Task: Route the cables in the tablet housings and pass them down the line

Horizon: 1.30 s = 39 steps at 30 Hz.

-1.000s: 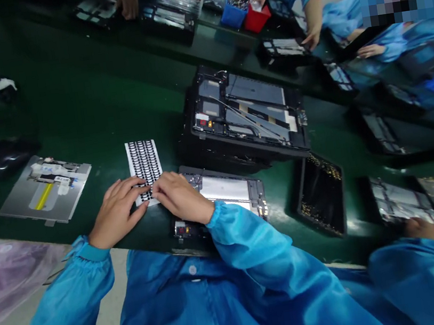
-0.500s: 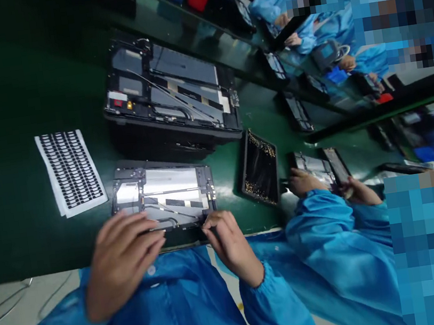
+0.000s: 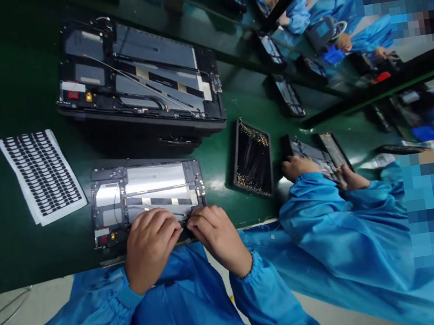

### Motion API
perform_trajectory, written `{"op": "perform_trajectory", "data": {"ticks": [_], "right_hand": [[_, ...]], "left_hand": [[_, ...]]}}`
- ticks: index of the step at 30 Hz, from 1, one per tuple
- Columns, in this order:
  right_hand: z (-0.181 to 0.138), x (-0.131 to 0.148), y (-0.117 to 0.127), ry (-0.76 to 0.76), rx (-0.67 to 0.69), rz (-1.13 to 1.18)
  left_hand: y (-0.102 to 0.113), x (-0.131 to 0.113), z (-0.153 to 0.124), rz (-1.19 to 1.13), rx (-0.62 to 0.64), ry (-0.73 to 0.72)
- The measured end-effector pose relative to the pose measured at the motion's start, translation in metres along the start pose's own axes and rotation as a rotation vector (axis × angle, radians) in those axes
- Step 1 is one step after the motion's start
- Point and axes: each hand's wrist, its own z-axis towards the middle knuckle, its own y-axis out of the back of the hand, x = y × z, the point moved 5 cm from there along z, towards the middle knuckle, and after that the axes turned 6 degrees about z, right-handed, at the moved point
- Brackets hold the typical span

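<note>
An opened tablet-like device [image 3: 155, 177] lies flat at the front edge of the green table, its silver battery area, black strips and thin cables showing. My left hand [image 3: 152, 241] is closed over the device's near edge, fingers bent and pressed together. My right hand [image 3: 219, 235] pinches at the same edge, close to the left fingertips, near the right end of the device. What the fingertips hold, if anything, is too small and covered to make out. A red part and a yellow part show at the device's near left corner.
Behind it stands a stack of similar opened devices [image 3: 157, 58]. A sheet of black stickers [image 3: 43, 176] lies to the left. To the right is a black tray [image 3: 235, 166] of thin cables with gold ends. Beyond it, a co-worker's hands [image 3: 300, 167] handle another device.
My left hand has moved right along the near edge, and its fingers have closed beside my right hand. My right hand stays near the same edge. The camera view has shifted slightly.
</note>
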Motion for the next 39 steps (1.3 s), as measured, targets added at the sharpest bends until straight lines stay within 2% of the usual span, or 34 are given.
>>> {"op": "perform_trajectory", "data": {"ticks": [12, 18, 20, 30, 39], "right_hand": [[0.000, 0.002, -0.001, -0.001, -0.005, -0.027], [-0.010, -0.011, 0.007, -0.016, -0.131, 0.289], [-0.013, -0.014, 0.007, -0.035, -0.164, 0.327], [-0.012, -0.015, -0.003, -0.082, -0.165, 0.277], [-0.016, -0.014, -0.004, -0.056, -0.239, 0.236]], "left_hand": [[-0.001, -0.004, 0.003, 0.042, -0.033, -0.012], [-0.002, -0.003, 0.003, 0.039, -0.040, -0.007], [-0.002, -0.004, 0.004, 0.038, -0.032, 0.000], [-0.003, -0.007, 0.006, 0.084, -0.052, -0.006], [-0.003, -0.008, 0.004, 0.095, -0.125, -0.047]]}}
